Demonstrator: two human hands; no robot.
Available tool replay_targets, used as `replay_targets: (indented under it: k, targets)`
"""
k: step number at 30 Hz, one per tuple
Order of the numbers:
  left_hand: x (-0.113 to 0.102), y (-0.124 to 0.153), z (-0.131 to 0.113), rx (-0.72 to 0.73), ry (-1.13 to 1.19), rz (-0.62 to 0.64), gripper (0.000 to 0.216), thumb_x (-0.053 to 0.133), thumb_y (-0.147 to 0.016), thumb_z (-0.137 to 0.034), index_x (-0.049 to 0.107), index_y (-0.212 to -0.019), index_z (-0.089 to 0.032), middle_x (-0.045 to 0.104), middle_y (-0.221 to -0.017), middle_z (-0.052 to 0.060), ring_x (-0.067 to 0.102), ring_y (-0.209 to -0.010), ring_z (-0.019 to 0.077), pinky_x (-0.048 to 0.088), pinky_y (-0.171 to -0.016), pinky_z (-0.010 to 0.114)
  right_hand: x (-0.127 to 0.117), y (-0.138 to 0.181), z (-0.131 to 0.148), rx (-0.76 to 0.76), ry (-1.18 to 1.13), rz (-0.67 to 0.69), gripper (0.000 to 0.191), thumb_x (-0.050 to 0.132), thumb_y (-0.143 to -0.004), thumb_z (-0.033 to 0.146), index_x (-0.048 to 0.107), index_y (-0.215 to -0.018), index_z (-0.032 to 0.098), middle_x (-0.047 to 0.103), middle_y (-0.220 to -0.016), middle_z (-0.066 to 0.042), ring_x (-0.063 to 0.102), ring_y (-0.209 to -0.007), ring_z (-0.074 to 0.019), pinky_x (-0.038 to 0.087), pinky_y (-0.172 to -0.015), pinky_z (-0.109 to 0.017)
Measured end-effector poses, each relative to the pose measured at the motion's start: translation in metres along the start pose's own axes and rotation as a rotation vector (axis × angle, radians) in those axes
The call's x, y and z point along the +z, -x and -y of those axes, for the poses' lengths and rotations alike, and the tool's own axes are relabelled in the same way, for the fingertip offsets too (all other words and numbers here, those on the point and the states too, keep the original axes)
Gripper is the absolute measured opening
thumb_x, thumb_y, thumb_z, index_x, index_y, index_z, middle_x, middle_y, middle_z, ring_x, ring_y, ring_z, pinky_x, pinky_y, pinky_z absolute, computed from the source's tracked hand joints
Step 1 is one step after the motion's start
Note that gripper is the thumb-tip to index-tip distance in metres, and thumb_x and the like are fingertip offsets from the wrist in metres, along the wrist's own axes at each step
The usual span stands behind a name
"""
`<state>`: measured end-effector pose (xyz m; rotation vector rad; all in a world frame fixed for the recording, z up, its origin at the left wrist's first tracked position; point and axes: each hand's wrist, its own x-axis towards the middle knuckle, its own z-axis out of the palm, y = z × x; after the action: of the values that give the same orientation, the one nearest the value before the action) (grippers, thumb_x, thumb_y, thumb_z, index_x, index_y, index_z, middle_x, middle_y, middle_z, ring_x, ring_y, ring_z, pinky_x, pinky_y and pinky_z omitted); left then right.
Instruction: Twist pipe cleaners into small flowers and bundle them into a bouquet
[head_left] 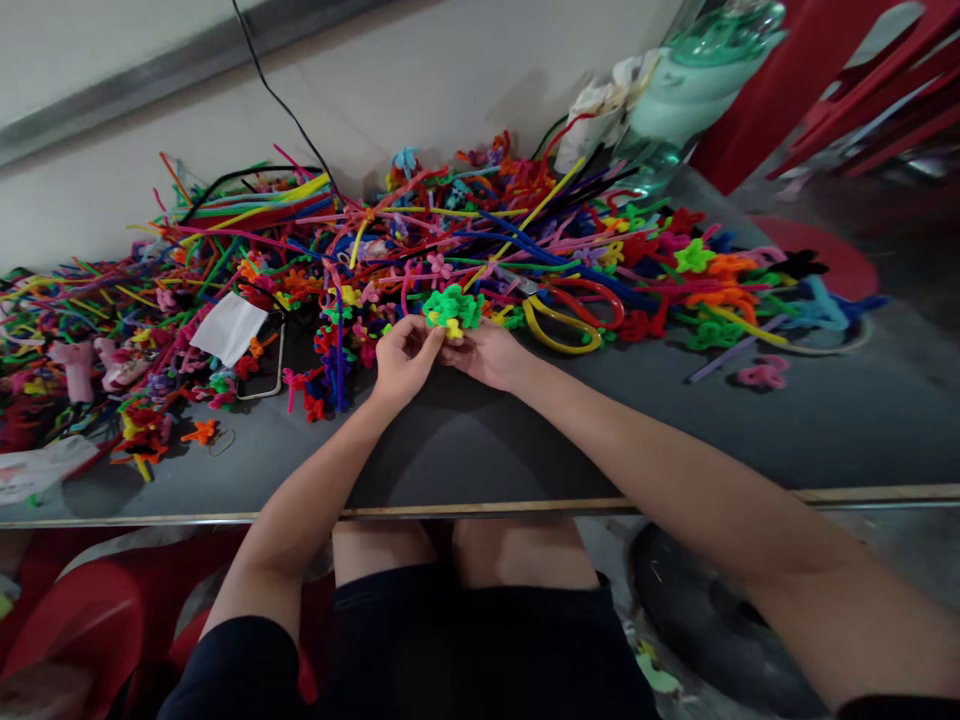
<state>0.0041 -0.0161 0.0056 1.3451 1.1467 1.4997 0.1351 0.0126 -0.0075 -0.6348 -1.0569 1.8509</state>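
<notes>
Between my two hands, just above the dark tabletop (540, 440), is a bunch of green pipe-cleaner flowers (453, 305) with a bit of yellow below. My left hand (407, 358) is closed, its thumb and fingers pressed against the bunch from the left. From the right, my right hand (487, 352) pinches the underside of the same bunch. The fingertips partly hide its lower part. Right of my hands lie scissors with yellow and red handles (566, 335). A purple-blue pipe cleaner (340, 350) lies left of them.
A long heap of coloured pipe cleaners (262, 230) runs along the wall. At the back right stand a clear green bottle (675, 100) and a white cup (589, 125). A white paper (229, 328) lies at left. The table's front edge (487, 510) is near my lap.
</notes>
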Motion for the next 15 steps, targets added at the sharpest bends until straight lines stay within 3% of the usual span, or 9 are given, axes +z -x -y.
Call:
replay_targets:
  k: [4,7,11,15]
  targets:
    - [-0.001,-0.003,0.003,-0.039,0.116,-0.060,0.038,0.076,-0.069,-0.047,0.054,-0.064,-0.017,0.053,-0.059,-0.004,0.050,-0.055,0.0062,0.040,-0.056,0.020,-0.002,-0.002,-0.006,-0.199,0.247,-0.050,0.049,0.072,-0.065,0.066,0.056,-0.074,0.021,0.055,-0.064,0.002,0.047,-0.052,-0.0087,0.036,-0.046,-0.023]
    - [0.000,-0.005,0.003,-0.118,0.176,-0.059,0.041,0.077,-0.067,-0.048,0.052,-0.062,-0.017,0.050,-0.055,-0.005,0.047,-0.051,0.0055,0.039,-0.053,0.020,-0.001,0.001,-0.005,-0.291,0.413,-0.065,0.049,0.064,-0.072,0.068,0.059,-0.077,0.020,0.061,-0.065,0.001,0.050,-0.050,-0.0084,0.039,-0.047,-0.024]
    - [0.004,0.003,0.003,-0.147,0.145,-0.014,0.041,0.077,-0.068,-0.050,0.051,-0.063,-0.017,0.049,-0.053,-0.005,0.047,-0.049,0.0056,0.038,-0.051,0.020,0.001,0.006,0.000,-0.299,0.535,-0.091,0.050,0.056,-0.080,0.068,0.057,-0.071,0.018,0.061,-0.058,0.000,0.048,-0.039,-0.0082,0.035,-0.039,-0.024]
    - [0.007,0.011,0.004,-0.042,-0.066,-0.021,0.034,0.071,-0.075,-0.046,0.055,-0.069,-0.017,0.056,-0.059,-0.003,0.051,-0.053,0.0070,0.040,-0.054,0.021,0.001,0.007,0.001,-0.307,0.572,-0.172,0.049,0.060,-0.078,0.065,0.055,-0.063,0.019,0.056,-0.051,0.001,0.048,-0.039,-0.0098,0.034,-0.038,-0.024]
